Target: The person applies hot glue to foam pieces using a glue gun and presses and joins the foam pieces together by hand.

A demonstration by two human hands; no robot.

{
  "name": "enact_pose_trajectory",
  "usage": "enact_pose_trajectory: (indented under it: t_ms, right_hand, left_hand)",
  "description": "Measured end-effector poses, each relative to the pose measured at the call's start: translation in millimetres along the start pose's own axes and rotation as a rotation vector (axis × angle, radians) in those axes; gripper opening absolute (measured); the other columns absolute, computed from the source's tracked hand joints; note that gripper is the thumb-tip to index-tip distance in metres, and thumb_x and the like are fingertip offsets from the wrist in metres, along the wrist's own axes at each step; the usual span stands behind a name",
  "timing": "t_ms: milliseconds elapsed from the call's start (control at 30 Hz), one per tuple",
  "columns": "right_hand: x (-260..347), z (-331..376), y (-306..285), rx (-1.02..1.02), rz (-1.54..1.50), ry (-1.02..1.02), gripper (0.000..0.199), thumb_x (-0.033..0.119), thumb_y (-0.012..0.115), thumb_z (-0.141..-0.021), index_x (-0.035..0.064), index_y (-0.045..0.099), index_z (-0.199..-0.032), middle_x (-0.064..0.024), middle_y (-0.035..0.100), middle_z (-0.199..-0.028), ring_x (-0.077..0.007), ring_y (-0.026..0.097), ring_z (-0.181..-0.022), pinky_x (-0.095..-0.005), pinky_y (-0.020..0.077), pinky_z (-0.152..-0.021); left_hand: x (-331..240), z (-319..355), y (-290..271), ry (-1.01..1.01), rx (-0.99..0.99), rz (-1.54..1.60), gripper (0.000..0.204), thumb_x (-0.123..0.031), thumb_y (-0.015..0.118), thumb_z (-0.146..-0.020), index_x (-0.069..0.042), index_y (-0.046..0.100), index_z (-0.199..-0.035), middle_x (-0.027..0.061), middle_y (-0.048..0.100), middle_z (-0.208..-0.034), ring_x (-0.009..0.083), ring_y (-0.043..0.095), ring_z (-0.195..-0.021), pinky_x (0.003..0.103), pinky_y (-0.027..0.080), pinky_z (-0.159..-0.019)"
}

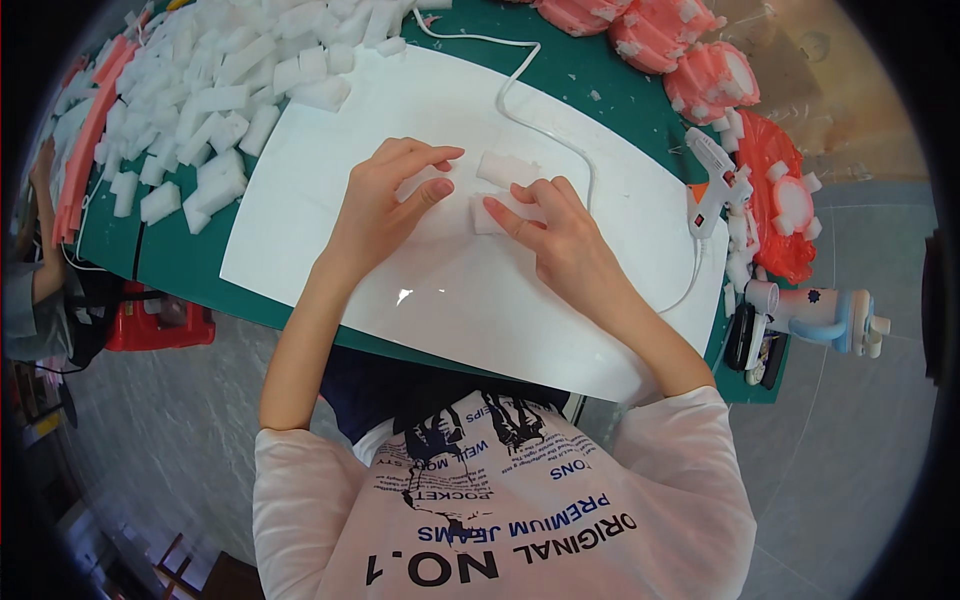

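Two small white foam blocks lie on a white board [300,215] in front of me. The farther foam block [505,167] sits just beyond my right fingertips. My right hand [562,228] has its thumb and forefinger pinched on the nearer foam block [484,219], which is partly covered by those fingers. To the left, my left hand [392,200] hovers over the board, thumb and fingers apart, with nothing between them.
A heap of white foam pieces [225,100] covers the far left, beside long pink foam strips [90,140]. Pink foam shapes [655,40] lie far right. A white glue gun [712,180] rests at the right; its cord crosses the board. A blue-handled cup [825,315] stands near the table edge.
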State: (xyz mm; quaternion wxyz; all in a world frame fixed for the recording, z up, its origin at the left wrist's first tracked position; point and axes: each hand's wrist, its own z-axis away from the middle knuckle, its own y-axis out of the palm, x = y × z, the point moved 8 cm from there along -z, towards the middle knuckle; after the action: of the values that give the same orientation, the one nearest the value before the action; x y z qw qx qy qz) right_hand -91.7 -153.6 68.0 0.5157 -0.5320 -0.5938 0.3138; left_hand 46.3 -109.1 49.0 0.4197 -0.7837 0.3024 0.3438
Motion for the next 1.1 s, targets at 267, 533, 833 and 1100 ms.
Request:
enact_pose_trajectory:
  t_ms: [267,533,833,1100]
  right_hand:
    - [6,0,7,-0.006,0.090,0.017,0.043,-0.003,0.059,-0.068,-0.0015,0.059,-0.111,-0.0144,0.049,-0.098,-0.0250,0.048,-0.091,-0.0290,0.0467,-0.076]
    - [-4,0,1,-0.001,-0.044,0.035,0.047,-0.007,0.063,-0.062,0.0059,0.063,-0.108,-0.0123,0.051,-0.094,-0.0249,0.050,-0.088,-0.0297,0.0463,-0.074]
    - [-50,-27,-10,0.205,-0.441,0.314,0.020,-0.002,0.070,-0.066,0.0051,0.070,-0.085,-0.0128,0.065,-0.078,-0.0240,0.062,-0.075,-0.0311,0.0487,-0.071]
    - [-41,-27,-5,0.172,-0.347,0.375,0.014,-0.010,0.065,-0.064,-0.0036,0.066,-0.076,-0.0154,0.066,-0.075,-0.0265,0.065,-0.076,-0.0304,0.0504,-0.066]
  left_hand:
    - [1,1,5,0.021,-0.002,0.023,0.024,-0.018,0.063,-0.081,-0.007,0.064,-0.103,0.0070,0.062,-0.086,0.0207,0.055,-0.082,0.028,0.044,-0.067]
    - [-3,1,16,0.038,0.076,0.141,0.023,-0.017,0.061,-0.082,-0.005,0.063,-0.103,0.0080,0.062,-0.086,0.0227,0.057,-0.085,0.030,0.045,-0.072]
    - [-27,-12,29,0.039,0.276,0.029,0.019,-0.011,0.072,-0.070,0.000,0.064,-0.083,0.0095,0.063,-0.086,0.0230,0.060,-0.077,0.029,0.047,-0.070]
    - [-37,-13,33,0.164,0.302,-0.089,0.022,-0.007,0.073,-0.068,0.000,0.058,-0.083,0.0116,0.062,-0.082,0.0267,0.059,-0.075,0.032,0.047,-0.067]
